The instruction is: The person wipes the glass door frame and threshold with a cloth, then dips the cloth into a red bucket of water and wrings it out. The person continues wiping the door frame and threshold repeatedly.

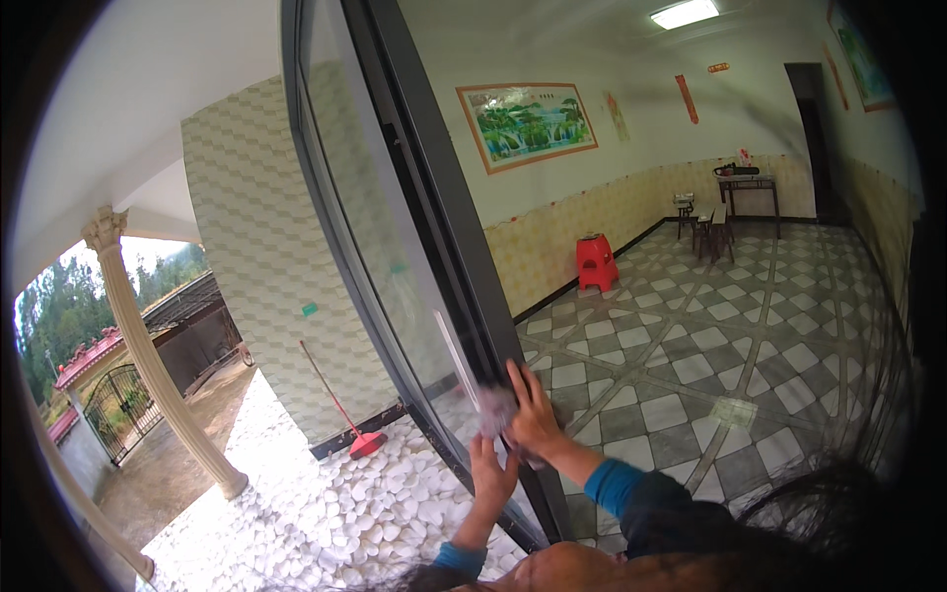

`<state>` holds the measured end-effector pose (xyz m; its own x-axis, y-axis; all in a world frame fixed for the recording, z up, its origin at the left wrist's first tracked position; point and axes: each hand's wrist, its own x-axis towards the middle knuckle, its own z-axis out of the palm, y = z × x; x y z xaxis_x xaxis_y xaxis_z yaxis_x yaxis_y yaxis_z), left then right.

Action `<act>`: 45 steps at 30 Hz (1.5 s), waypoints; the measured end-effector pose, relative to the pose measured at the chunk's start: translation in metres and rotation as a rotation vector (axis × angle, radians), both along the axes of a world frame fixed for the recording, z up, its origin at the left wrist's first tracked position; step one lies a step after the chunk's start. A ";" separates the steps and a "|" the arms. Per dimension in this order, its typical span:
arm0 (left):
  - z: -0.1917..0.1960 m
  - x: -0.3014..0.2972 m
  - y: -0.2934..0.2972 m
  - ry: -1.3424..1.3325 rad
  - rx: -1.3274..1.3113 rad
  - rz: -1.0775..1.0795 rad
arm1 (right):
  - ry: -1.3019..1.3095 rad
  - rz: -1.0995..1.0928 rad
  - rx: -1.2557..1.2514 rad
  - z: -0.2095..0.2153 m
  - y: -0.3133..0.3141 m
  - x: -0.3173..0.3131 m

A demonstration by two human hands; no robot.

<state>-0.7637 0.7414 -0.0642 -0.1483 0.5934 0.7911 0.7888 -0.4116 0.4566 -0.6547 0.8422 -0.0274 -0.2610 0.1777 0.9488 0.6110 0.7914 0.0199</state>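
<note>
A dark-framed glass sliding door (pixel 419 168) stands upright in front of me, its edge running down between my two hands. A crumpled greyish-purple cloth (pixel 496 409) lies against the frame beside the lower end of a long pale handle (pixel 457 360). My right hand (pixel 536 422) has its fingers stretched up along the door's edge and holds the cloth there, partly covering it. Just below the cloth, on the glass side, my left hand (pixel 491 479) rests with its fingers extended upward, their tips near the cloth's lower edge.
Inside, a red plastic stool (pixel 596 262) stands by the wall, with a dark table (pixel 748 184) and small benches farther back. Outside, a red broom (pixel 366 444) leans on the tiled wall, and a fluted column (pixel 163 375) rises from the white pebble-patterned floor (pixel 326 523).
</note>
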 end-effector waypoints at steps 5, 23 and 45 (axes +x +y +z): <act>-0.074 0.012 -0.056 -0.146 -0.296 -0.221 | -0.114 -0.037 -0.965 -0.210 -0.049 0.051; -0.255 0.093 -0.162 -0.921 -1.641 -0.742 | 1.122 0.467 -1.938 -0.289 -0.318 0.153; -0.366 0.012 0.041 1.285 -0.627 -0.777 | 1.523 -0.261 -2.152 -0.479 -0.442 0.177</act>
